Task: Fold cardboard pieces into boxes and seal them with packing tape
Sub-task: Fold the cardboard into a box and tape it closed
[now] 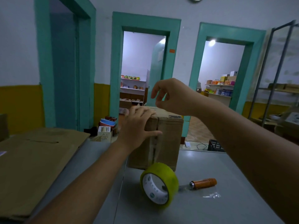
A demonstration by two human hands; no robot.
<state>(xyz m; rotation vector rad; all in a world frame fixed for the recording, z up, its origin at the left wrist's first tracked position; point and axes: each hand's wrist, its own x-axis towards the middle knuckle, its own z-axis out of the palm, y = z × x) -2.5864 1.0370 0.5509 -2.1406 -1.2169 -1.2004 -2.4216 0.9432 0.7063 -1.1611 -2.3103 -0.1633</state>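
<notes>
Cardboard lies under the straight, spread fingers [146, 111] of the left hand [137, 123], which press flat on the near top edge of the box [168, 136], the thumb stretched across its front seam; the right hand [169, 96] hangs above the box top, its fingers loosely curled and holding nothing. Closed, the box stands on the grey table [218, 162]; just in front of it a yellow-green tape roll [159, 185] stands on edge, with a clear strip [153, 152] running from it up the box front; an orange-handled knife [203, 183] lies right of the roll; flat cardboard [32, 159] lies at the left.
</notes>
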